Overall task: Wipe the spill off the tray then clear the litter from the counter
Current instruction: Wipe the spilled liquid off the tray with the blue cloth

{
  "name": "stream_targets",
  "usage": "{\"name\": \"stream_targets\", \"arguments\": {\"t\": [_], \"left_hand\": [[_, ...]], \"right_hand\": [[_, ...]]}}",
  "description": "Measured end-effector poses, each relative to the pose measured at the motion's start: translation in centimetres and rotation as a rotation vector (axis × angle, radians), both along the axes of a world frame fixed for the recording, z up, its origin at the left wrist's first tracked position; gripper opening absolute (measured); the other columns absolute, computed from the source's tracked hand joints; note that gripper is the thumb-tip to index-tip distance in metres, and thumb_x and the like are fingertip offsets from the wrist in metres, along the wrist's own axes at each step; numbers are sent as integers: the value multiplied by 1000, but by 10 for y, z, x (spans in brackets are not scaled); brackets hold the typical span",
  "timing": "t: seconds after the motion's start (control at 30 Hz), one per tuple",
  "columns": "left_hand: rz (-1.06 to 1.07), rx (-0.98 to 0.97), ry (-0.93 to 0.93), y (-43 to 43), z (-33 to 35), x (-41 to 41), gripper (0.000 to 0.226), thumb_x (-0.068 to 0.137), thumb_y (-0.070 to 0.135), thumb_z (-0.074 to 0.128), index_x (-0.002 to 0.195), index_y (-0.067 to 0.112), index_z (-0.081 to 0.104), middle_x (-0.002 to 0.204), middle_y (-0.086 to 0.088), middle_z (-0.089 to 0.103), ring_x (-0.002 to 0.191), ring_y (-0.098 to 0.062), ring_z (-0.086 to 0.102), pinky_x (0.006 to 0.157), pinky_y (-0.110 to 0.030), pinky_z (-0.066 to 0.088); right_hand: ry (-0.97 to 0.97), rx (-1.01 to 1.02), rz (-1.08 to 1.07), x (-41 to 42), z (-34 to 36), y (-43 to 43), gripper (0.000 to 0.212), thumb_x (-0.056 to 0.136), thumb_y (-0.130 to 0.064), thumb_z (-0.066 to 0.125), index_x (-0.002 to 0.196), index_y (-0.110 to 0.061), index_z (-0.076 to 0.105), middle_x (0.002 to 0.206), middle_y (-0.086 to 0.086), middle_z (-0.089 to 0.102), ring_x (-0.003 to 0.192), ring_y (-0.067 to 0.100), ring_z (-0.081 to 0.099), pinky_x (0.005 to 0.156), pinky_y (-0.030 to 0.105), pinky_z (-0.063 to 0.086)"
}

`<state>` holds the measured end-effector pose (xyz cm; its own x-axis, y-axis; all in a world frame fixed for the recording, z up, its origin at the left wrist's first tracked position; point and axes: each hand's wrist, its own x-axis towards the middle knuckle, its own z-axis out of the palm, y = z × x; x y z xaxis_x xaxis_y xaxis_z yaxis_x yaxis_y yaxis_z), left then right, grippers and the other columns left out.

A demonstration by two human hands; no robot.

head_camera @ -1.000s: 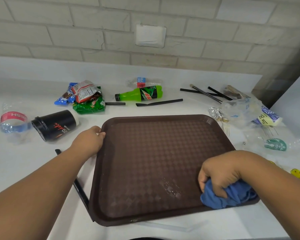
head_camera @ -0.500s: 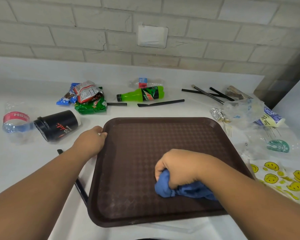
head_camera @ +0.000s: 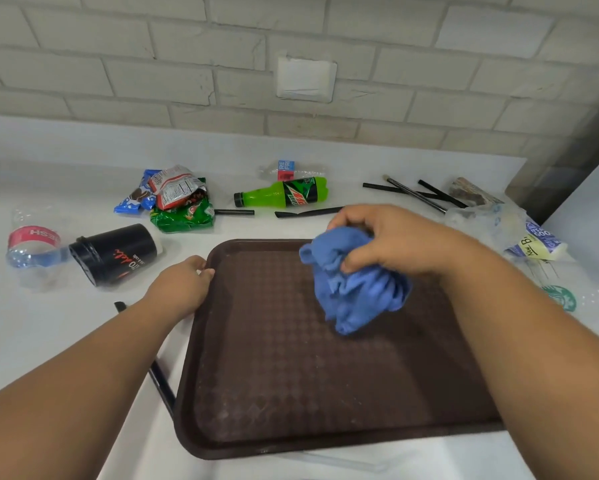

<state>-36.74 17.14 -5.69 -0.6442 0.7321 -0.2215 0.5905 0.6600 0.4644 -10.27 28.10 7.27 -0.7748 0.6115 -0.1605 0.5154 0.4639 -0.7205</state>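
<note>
- White counter [head_camera: 66, 323] runs under everything. Beyond both hands it carries the litter, and the barest stretch lies outward of my left forearm.
- Brown tray [head_camera: 291, 393] lies flat between my two hands, with a raised rim round its textured floor. I see no plain puddle. Faint dull marks sit on the floor nearer me than the right hand, and I cannot tell if they are wet.
- Right hand [head_camera: 391, 237] bunches the blue cloth [head_camera: 353, 292] in curled fingers and thumb over the tray's far half. The lower folds hang toward the floor, but I cannot tell whether they touch it.
- Left hand [head_camera: 182, 289] curls its fingers over the tray's left rim, steadying it.
- I judge the wiping step is in hand and the litter untouched. The next move calls for pressing the cloth down and sweeping it toward me across those dull marks, stopping short of the rim.
- Black cup [head_camera: 118, 254] lies on its side just outward of my left hand. The green bottle [head_camera: 284, 195] and snack wrappers [head_camera: 177, 202] lie beyond my fingertips, clear of any stroke inside the rim.
- Black straw [head_camera: 159, 379] lies along the tray's edge below my left wrist, and I think a shifted tray could roll it.
</note>
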Motion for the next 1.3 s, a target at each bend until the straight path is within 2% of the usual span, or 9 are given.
{"name": "stream_targets", "arguments": {"t": [0.23, 0.3, 0.4, 0.5, 0.57, 0.7, 0.97, 1.17, 1.3], "left_hand": [[-4, 6, 12, 0, -2, -1, 38, 99, 36, 40, 130, 17, 48, 125, -16, 57, 110, -33, 54, 91, -37, 46], [-6, 8, 14, 0, -2, -1, 38, 99, 36, 40, 130, 17, 48, 125, -16, 58, 110, -33, 54, 91, -37, 47], [-4, 13, 15, 0, -3, -1, 38, 99, 35, 40, 130, 17, 48, 126, -16, 58, 111, -34, 54, 92, -38, 47], [-6, 12, 16, 0, -3, -1, 38, 99, 35, 39, 131, 16, 48, 126, -17, 57, 111, -34, 54, 92, -38, 45], [-4, 10, 14, 0, -3, -1, 38, 99, 35, 39, 130, 16, 48, 126, -17, 57, 112, -35, 54, 92, -38, 45], [5, 18, 27, 0, -3, 0, 37, 99, 34, 40, 130, 15, 49, 128, -17, 57, 116, -35, 51, 92, -37, 41], [-4, -3, 26, 0, -3, 2, 38, 100, 34, 37, 131, 14, 46, 127, -18, 57, 114, -35, 52, 88, -36, 41], [-37, 37, -142, -10, -4, -5, 39, 97, 33, 41, 135, 25, 41, 128, -13, 57, 112, -31, 55, 97, -39, 44], [-35, 123, -317, -17, -3, -8, 42, 91, 28, 48, 132, 34, 44, 109, -6, 67, 99, -27, 63, 96, -43, 47]], "right_hand": [[325, -233, -57, -3, -6, -4, 50, 76, 2, 62, 113, -32, 58, 95, 4, 64, 85, 25, 64, 80, 41, 53], [220, -232, -129, -8, -30, 0, 44, 73, -3, 59, 107, -31, 63, 106, 12, 65, 93, 29, 64, 83, 44, 54], [-161, 71, -58, -8, -64, 4, 39, 80, -12, 56, 111, -34, 63, 123, 6, 57, 106, 18, 57, 81, 25, 51], [-447, 281, 95, -9, -91, -14, 59, 81, -55, 60, 136, -42, 42, 143, -9, 33, 124, 22, 37, 105, 40, 39], [-488, 437, 164, -12, -103, -33, 66, 79, -66, 57, 138, -42, 39, 139, -13, 35, 120, 22, 34, 99, 44, 41], [-288, 599, 343, -14, -113, -54, 39, 91, -42, 54, 130, -37, 52, 126, -11, 47, 106, 21, 42, 85, 41, 47], [-353, 189, 656, 6, -85, -48, 30, 75, -18, 69, 101, -31, 72, 101, -14, 55, 93, 6, 55, 86, 33, 49], [-51, -49, 177, -28, -56, -15, 25, 79, -17, 71, 100, -31, 71, 102, -13, 69, 96, 2, 64, 86, 12, 48], [35, -46, -174, -81, -67, 0, 21, 83, -21, 63, 99, -32, 58, 85, 5, 61, 68, 18, 57, 62, 28, 47]]}}
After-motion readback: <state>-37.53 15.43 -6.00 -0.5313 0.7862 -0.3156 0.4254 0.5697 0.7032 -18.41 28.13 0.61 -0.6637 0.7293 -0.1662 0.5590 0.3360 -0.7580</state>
